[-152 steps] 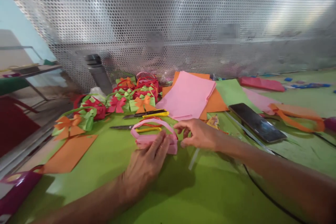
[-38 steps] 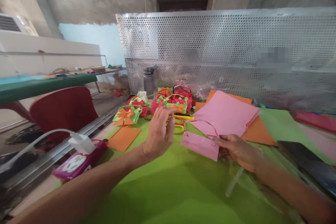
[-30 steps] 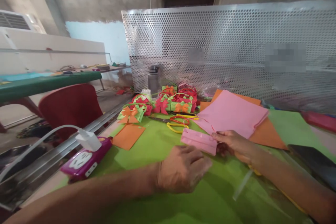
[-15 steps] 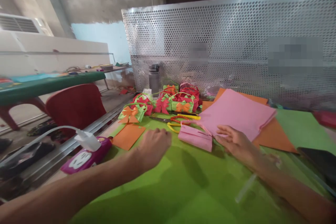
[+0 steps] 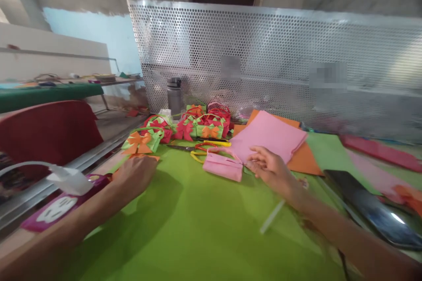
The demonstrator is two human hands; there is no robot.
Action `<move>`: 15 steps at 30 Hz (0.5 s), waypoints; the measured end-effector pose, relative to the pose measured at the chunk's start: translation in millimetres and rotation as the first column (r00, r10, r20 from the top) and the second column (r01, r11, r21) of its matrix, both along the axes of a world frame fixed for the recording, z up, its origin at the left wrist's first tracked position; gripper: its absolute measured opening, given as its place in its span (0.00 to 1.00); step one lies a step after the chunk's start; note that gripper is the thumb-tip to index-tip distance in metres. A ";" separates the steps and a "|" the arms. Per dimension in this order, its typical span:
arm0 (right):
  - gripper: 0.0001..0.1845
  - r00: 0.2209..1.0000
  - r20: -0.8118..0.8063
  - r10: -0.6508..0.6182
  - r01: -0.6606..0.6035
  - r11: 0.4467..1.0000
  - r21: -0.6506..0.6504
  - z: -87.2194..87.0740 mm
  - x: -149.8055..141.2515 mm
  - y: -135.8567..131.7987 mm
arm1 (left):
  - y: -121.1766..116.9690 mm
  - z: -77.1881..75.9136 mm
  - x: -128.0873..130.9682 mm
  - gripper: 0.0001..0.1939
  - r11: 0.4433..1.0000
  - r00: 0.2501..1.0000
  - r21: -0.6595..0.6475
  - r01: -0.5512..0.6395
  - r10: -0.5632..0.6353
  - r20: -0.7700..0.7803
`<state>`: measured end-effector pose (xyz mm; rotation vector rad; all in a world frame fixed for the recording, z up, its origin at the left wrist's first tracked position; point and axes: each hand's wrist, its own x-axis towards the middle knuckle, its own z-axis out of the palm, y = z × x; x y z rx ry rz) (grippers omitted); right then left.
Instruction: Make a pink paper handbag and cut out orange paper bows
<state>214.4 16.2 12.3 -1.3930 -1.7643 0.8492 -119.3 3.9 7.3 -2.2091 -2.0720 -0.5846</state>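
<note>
A small pink paper basket (image 5: 222,167) with a thin handle lies on the green tabletop (image 5: 198,228). My right hand (image 5: 268,167) hovers just to its right, fingers spread, fingertips at the basket's right end, holding nothing. My left hand (image 5: 136,173) has reached out to the left and lies palm down on an orange paper sheet (image 5: 150,157), most of which it hides. Its fingers are blurred and curved down, so I cannot tell whether they grip the sheet.
Pink sheets (image 5: 267,136) lie on orange sheets (image 5: 305,160). Scissors (image 5: 197,153), a yellow cutter (image 5: 218,143) and several bow-trimmed paper baskets (image 5: 198,125) sit behind. Also here: a phone (image 5: 372,206), clear ruler (image 5: 272,218), purple power strip (image 5: 54,210), red chair (image 5: 46,131) and perforated screen (image 5: 263,52).
My left hand has swept left from the table's middle onto the orange sheet. My right hand has let go of the pink basket and stays open beside it. The view panned left.
</note>
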 end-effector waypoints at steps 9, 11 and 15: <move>0.25 0.994 0.045 0.103 -0.106 0.990 0.095 -0.3 -6.9 -9.7 | -2.4 1.4 5.9 0.10 0.978 0.951 -0.207 -0.014 -0.051 -0.305; 0.24 0.992 0.055 0.114 -0.120 0.986 0.115 -0.1 -6.8 -12.3 | -0.3 4.5 -0.7 0.08 0.964 0.947 -0.261 -0.047 -0.040 -0.318; 0.23 0.990 0.066 0.125 -0.133 0.982 0.135 2.5 -6.4 -15.7 | 0.6 10.0 -11.2 0.09 0.960 0.948 -0.268 -0.085 -0.005 -0.318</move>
